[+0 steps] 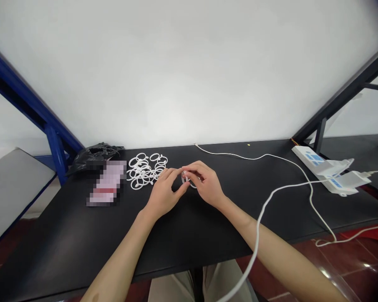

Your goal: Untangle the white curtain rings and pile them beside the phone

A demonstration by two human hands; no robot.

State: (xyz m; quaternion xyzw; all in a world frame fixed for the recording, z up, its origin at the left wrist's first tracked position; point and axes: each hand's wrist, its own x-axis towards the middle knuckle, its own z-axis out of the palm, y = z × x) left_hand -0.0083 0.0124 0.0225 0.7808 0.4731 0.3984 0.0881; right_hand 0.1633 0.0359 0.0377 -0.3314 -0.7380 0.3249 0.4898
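Observation:
Over the middle of the black table, my left hand [165, 193] and my right hand [207, 184] meet at the fingertips. Between them is a thin white plastic ring [183, 178], pinched by the fingers and thumbs of both hands. Part of a white loop also shows below my right fingers; whether it is a second ring I cannot tell. Just left of my left hand lies a loose pile of white rings [141, 173], several of them overlapping, some with small tabs.
A crumpled black plastic bag [93, 155] and a blurred pinkish packet [108, 182] lie at the left. White power strips [315, 161] with plugs sit at the right. A white cable [264, 205] runs over the right forearm. Blue and dark frame posts flank the black table [189, 239].

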